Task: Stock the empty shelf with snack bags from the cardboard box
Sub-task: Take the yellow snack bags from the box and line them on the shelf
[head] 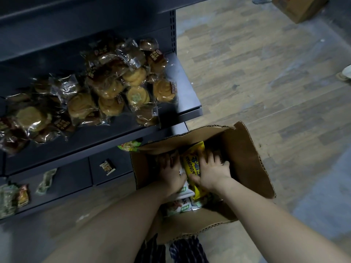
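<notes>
- Brown cardboard box (247, 149), flaps open, stands on the wood-pattern floor (266, 73) just right of the shelving and near you; snack bags lie inside it.
- Yellow snack bag (190, 162) sits on top of the contents, within the box walls; white-and-green packets (185, 206) show beneath it on the near side.
- Your right hand (212, 171) grasps the yellow snack bag: fingers spread across its face, thumb curled at its near edge.
- Your left hand (171, 175) lies against the bag's left side, fingers reaching down into shadow; whether it holds anything cannot be told.
- Upper shelf (182, 86), to the left and farther off, carries a loose pile of clear-wrapped pastry bags (114, 86) covering most of its deck.
- Lower shelf (70, 177) holds only a few scattered packets (45, 180); much of its dark deck shows bare.
- Progress, as a judgement: stocking is partway. One level is largely filled, the lower level is barely begun, and the box is not emptied. The step in hand looks like lifting a bag out; carrying and placing it are not yet done.
- Second carton (298, 6) sits at the far right, well apart.
</notes>
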The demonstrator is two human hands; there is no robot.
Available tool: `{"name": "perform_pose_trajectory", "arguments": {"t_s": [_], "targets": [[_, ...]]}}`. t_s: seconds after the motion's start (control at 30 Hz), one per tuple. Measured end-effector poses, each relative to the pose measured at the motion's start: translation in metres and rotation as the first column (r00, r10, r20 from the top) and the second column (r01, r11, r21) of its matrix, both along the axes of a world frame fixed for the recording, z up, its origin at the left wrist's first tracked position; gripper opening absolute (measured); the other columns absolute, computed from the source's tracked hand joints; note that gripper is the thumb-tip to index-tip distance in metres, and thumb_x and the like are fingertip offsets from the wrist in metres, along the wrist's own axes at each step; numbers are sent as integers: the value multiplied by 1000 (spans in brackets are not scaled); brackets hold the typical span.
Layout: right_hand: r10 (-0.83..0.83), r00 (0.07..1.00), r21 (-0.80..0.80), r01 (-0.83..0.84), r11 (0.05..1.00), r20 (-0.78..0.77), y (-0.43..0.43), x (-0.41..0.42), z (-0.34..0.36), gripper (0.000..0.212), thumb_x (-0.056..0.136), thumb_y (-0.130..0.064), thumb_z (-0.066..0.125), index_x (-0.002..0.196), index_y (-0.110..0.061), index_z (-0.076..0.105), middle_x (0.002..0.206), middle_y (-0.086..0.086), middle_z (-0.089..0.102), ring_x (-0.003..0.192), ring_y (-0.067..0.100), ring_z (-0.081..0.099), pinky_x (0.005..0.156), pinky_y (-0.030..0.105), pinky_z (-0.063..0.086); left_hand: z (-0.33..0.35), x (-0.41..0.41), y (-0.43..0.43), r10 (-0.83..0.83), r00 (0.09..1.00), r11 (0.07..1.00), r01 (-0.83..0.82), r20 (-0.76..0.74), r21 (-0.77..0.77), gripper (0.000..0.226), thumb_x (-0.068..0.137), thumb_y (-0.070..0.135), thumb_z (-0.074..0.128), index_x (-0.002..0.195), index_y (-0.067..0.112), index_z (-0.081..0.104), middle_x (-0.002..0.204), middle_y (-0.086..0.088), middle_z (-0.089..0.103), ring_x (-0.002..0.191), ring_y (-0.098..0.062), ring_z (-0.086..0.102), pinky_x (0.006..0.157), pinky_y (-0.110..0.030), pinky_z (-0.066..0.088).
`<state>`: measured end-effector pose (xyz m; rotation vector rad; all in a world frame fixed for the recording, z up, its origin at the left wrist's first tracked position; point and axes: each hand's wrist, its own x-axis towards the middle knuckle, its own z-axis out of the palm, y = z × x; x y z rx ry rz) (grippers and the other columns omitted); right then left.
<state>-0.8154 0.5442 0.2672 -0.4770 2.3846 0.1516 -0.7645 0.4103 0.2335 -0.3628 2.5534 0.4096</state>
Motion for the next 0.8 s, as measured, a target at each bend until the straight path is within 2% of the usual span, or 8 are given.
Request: {"name": "perform_pose_trajectory", "arguments": {"t_s": [0.07,0.1,0.2,0.3,0.43,0.57,0.67,0.8], "targets": [[10,994,-44,-14,999,-107,-10,0,3,79,87,-59,45,146,-11,23,150,19,24,134,36,28,103,49,31,5,-9,7,139,970,988,-150,-201,-42,50,93,26,40,138,5,44,135,-29,46,124,-47,45,105,-50,37],[-16,992,-65,8,998,-124,-15,2,3,79,86,-57,49,144,-9,25,149,21,25,131,36,31,101,47,34,6,-13,9,235,940,968,-250,-248,-32,47,94,25,39,133,1,49,129,-30,51,119,-46,49,101,-49,40],[-81,993,-43,78,996,-88,-24,10,-3,94,84,-56,54,150,-7,8,154,26,11,132,40,32,101,46,36,18,-17,14,514,858,857,-514,5,31,61,97,36,40,142,-5,31,144,-24,37,134,-34,36,111,-39,30],[-150,987,-31,149,988,-51,-25,13,-7,96,87,-44,60,151,-8,-2,156,26,4,134,42,27,105,48,33,10,-10,20,619,784,771,-617,39,157,57,95,32,52,139,-1,39,141,-18,45,132,-28,41,107,-30,30],[-300,951,-173,308,936,74,-20,7,-4,105,77,-34,73,150,-6,4,149,22,15,134,43,26,108,49,30,6,-1,24,646,764,745,-633,10,209,51,89,30,60,130,0,52,133,-18,54,126,-28,49,105,-31,35],[-457,841,-348,537,769,288,-5,1,2,99,75,-28,73,149,-5,10,149,19,19,138,37,23,112,38,27,22,-10,22,768,631,572,-753,111,324,52,85,11,64,131,-8,47,136,-22,50,129,-30,46,106,-32,35],[-521,743,-452,669,590,420,2,5,12,92,75,-22,74,146,-9,17,144,12,26,135,27,29,107,31,31,44,-13,24,832,534,434,-795,149,424,67,77,5,71,134,-8,38,137,-23,45,130,-30,44,108,-36,34],[-550,641,-537,761,363,536,7,10,40,103,63,-37,77,147,-21,18,143,6,35,128,24,42,107,42,39,88,-2,19,801,592,443,-685,87,578,77,80,9,68,143,2,24,143,-17,38,131,-28,39,109,-29,29]]}}
